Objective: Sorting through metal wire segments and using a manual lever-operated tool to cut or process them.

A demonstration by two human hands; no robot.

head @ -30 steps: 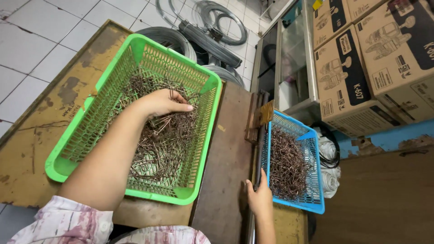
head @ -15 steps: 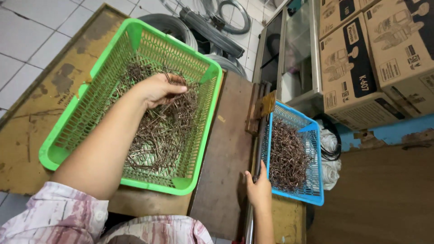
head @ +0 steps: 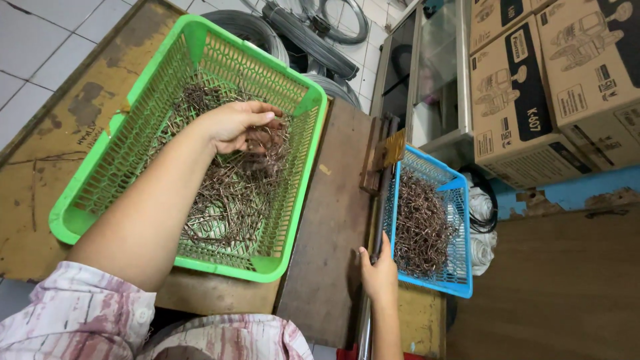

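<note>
Reaching into the green basket at the upper left of the frame, the left hand curls its fingers down over a tangle of thin brown wire pieces, pinching some of them near the basket's far end. Much of this basket's mesh floor shows bare around the pile, so its stock looks fairly thin. The blue basket, right of centre, holds a denser heap of bent wire pieces that covers most of its floor; judging by that, a good share looks already handled, with the loose tangle in the green one left.

The left forearm stretches up from the patterned sleeve at the lower left, wrist bent so the knuckles face up. The right hand sits low in the frame, fingers wrapped on a metal bar that runs along the edge of the wooden desk, just beside the blue basket. Cardboard boxes stand at the upper right.
</note>
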